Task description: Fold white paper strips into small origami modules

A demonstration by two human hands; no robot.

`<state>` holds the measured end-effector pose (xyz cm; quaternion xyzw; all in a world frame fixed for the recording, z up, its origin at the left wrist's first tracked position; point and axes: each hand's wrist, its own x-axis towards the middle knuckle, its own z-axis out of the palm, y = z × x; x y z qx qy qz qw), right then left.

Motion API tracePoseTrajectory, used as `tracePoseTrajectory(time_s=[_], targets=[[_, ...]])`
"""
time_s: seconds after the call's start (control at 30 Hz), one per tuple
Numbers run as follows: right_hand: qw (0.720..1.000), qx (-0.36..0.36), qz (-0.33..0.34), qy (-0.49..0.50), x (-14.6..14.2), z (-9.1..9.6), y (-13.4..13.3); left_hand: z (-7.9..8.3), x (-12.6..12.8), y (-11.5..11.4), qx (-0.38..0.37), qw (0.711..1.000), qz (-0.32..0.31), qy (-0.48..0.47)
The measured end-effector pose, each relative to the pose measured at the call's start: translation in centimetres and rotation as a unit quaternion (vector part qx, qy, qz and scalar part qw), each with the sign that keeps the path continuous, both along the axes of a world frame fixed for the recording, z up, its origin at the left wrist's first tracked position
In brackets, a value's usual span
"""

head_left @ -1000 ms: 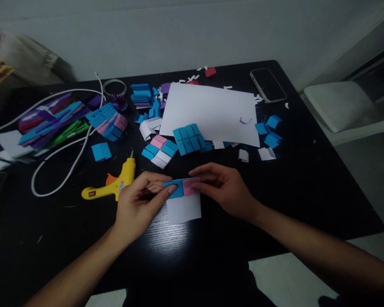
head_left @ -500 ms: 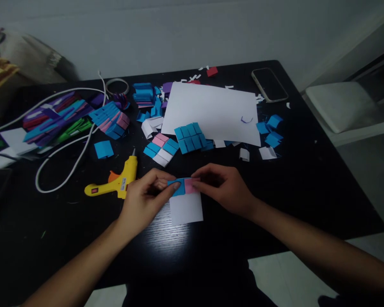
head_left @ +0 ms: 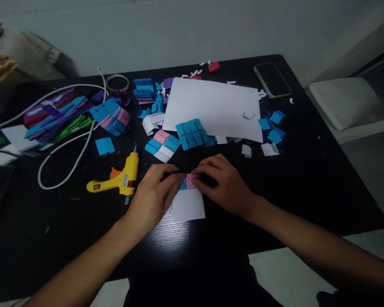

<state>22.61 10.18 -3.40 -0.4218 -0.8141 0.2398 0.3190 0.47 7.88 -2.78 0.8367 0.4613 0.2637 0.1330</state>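
Observation:
A white paper square (head_left: 188,205) lies on the black table in front of me, with a pink paper piece (head_left: 191,181) and a blue paper piece (head_left: 183,186) side by side along its far edge. My left hand (head_left: 155,185) is closed, thumb and fingers pinching at the blue piece and covering most of it. My right hand (head_left: 224,183) pinches the pink piece at its right side. Left of my left hand lies a yellow glue gun (head_left: 129,175). Just beyond my hands sit a blue folded-paper block (head_left: 192,134) and a pink, blue and white paper square (head_left: 162,146).
A large white sheet (head_left: 214,106) covers the table's middle back. A phone (head_left: 272,79) lies at the back right. Folded blue pieces (head_left: 276,135) are scattered beside the sheet. Coloured paper strips (head_left: 57,113) and a looped white cable (head_left: 83,160) occupy the left.
My left hand has shifted right and its fingers now cover more of the blue piece. My right hand keeps its pinch on the pink piece. The camera view has shifted slightly.

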Motion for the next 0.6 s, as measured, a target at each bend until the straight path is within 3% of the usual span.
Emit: tracePoseTrajectory(time_s=[0.17, 0.3, 0.47, 0.6], targets=[[1.0, -0.006, 0.009, 0.007, 0.3, 0.4, 0.1, -0.4, 0.1, -0.5, 0.017, 0.997, -0.075, 0.025], [0.999, -0.024, 0.047, -0.008, 1.2, 1.4, 0.1, 0.0, 0.1, -0.7, 0.04, 0.992, -0.098, 0.063], [0.992, -0.033, 0.116, -0.023, 2.2, 2.1, -0.2, 0.6, -0.1, -0.7, 0.014, 0.992, -0.106, 0.065], [0.992, -0.047, 0.119, -0.02, 2.5, 2.0, -0.5, 0.8, -0.5, -0.5, 0.003, 0.99, -0.12, 0.071]])
